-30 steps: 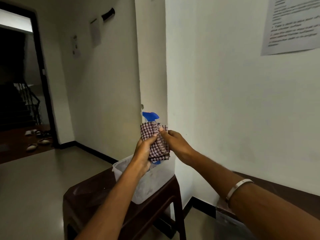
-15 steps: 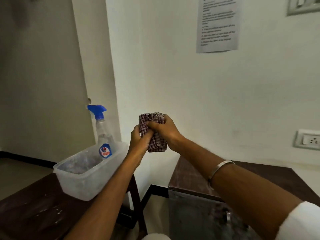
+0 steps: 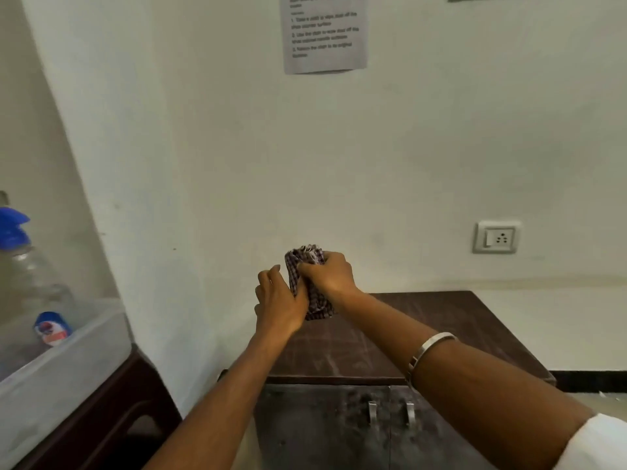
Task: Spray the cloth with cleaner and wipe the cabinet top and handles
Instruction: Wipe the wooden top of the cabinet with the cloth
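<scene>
Above the dark cabinet top (image 3: 424, 320), both hands' (image 3: 334, 276) grips close on the bunched checked cloth (image 3: 310, 286).

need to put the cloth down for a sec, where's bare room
The cabinet top is bare from the wall back to its front edge, right of both hands. The tub at left is crowded: the spray bottle stands in it.

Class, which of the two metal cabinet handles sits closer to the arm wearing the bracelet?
The right-hand metal handle, on the right door; the other handle sits left of the door seam.
</scene>
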The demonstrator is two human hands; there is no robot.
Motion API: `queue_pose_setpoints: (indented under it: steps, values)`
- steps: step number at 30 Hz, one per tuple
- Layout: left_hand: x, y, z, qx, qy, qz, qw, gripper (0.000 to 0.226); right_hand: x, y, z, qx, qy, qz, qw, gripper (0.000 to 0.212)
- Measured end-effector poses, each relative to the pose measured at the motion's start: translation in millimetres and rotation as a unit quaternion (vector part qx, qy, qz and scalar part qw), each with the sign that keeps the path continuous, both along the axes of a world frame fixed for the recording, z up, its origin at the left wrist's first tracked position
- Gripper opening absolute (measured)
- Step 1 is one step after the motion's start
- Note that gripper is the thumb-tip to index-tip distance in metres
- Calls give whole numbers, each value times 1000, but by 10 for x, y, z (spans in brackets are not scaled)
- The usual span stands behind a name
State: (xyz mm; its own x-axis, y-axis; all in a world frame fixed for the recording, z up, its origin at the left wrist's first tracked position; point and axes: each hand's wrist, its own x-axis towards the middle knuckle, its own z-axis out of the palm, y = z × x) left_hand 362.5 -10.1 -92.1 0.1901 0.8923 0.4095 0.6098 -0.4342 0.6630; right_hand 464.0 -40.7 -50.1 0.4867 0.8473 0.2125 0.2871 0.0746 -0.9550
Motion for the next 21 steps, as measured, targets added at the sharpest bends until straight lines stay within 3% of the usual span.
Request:
queue_pose_setpoints:
  steps: [8,13,21]
  values:
    - [1093,-181,-669,60,86,-68,992,62,1197,-262,-558,-35,-145,-119,982,14]
    - [1620,-431,-1155,79,123,-135,980,65,2083,-405,-889,-119,-255,-178,943,18]
    - [2019,-540,-1712,109,135,-208,963,61,3149,-501,-1225,-216,-345,-247,879,20]
